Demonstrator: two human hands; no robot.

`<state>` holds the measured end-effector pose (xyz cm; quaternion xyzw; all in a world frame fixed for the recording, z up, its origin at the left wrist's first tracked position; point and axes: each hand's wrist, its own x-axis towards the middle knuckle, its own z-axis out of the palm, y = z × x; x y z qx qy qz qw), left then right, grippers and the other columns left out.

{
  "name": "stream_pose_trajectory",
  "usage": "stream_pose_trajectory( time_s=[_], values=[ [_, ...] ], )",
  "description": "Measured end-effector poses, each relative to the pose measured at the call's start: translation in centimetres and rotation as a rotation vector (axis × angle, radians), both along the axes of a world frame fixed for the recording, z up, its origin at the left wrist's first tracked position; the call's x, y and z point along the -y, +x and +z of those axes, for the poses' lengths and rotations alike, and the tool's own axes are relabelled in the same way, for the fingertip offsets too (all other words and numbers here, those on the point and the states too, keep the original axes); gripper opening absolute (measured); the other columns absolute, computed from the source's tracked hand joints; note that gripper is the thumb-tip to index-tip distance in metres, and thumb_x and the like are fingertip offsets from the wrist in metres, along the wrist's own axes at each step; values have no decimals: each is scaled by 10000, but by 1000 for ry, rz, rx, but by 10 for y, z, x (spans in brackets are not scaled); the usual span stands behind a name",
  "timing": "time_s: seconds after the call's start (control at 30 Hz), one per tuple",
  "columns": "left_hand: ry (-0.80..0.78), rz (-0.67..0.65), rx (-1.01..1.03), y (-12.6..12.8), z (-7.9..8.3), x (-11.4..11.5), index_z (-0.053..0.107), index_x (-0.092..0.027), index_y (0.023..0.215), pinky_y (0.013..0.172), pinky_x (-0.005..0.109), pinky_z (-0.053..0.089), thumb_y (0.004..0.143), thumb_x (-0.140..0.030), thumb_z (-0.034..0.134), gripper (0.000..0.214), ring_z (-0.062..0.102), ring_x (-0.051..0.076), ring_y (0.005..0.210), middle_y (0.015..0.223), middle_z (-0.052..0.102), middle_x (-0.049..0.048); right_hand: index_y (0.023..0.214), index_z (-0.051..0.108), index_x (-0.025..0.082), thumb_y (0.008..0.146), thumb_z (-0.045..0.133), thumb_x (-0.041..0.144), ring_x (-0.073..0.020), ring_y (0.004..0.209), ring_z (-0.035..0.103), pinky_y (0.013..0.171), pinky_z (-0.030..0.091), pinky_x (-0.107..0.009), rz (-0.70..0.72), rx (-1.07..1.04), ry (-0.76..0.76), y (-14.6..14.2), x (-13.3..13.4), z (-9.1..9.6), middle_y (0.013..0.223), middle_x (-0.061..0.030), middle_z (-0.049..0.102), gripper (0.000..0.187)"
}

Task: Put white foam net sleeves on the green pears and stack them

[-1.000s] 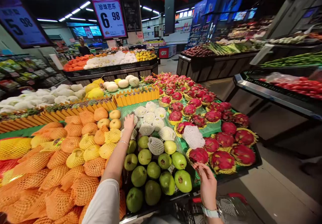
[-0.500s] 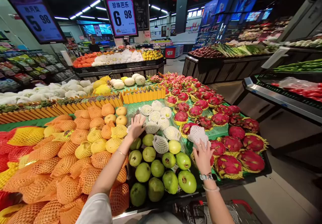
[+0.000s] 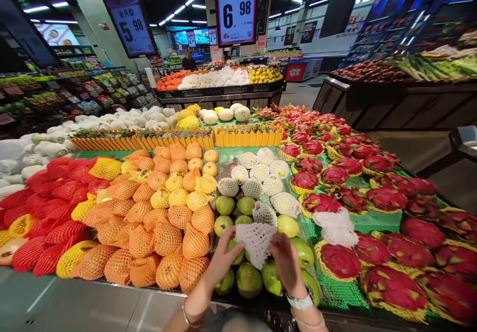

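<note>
In the head view, we are gripping a white foam net (image 3: 256, 243) between both hands. The left hand (image 3: 222, 258) is pinching its left edge; the right hand (image 3: 287, 261), slightly blurred, is holding its right edge. We are keeping the net spread above the green fruits (image 3: 249, 279), with its lower point hanging between the hands. Beyond these, white-netted fruits (image 3: 260, 172) are lying on the counter (image 3: 378, 221). To the left, orange-netted fruits (image 3: 167, 237) are forming a dense pile. To the right, a white foam bundle (image 3: 335, 226) is resting among dragon fruits (image 3: 395, 283).
</note>
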<state>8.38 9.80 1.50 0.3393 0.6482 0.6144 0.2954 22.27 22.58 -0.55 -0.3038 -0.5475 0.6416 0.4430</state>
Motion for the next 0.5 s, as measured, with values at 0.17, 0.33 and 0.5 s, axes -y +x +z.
stream_pose_trajectory(
  time_s=[0.17,0.33,0.5],
  values=[
    [-91,351,10,8,-29,13,653,-201,1104,1066,453,414,759,-599,702,529,554,332,1229,1235,669,134,860,679,247,713,767,385,-216,727,642,663,545,-319,227,49,-131,-11,16,-8,788,-6,691,220],
    [0,363,-6,-4,-25,24,600,-212,939,740,320,483,816,-624,643,432,578,201,759,761,601,9,936,654,244,762,741,378,-226,822,660,737,552,-326,218,108,-58,-10,13,-17,876,-26,689,236],
    [57,389,81,1,-29,22,558,-229,887,717,288,479,797,-647,655,438,543,167,727,751,535,-20,768,614,229,856,621,271,-208,832,613,739,529,-324,70,245,371,-14,17,-17,869,-36,617,98]
  ],
)
